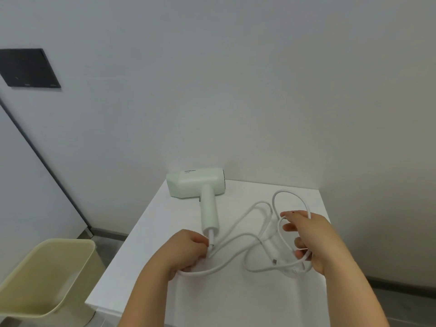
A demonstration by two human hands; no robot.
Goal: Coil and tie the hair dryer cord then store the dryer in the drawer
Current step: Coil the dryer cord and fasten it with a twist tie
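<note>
Two hands on a loose cord

Two bare hands reach in from the near edge over a white surface (pixel 146 251). The left hand (pixel 186 250) has its fingers closed, pinching the white cord (pixel 238 238) just where it leaves the handle of the hair dryer (pixel 197 185). The right hand (pixel 306 237) is turned palm-left, its fingers half curled around several slack loops of that cord, gripping them loosely; the upper fingertips are spread. Near its lower fingers lies the plug (pixel 274 260), on the surface.

The pale green dryer lies on its side at the far left corner of the surface, against the wall, handle pointing near. Cord loops sprawl uncoiled between the hands. On the floor to the left stands a beige bin (pixel 47 277). A dark panel (pixel 28 68) hangs on the far-left wall.
</note>
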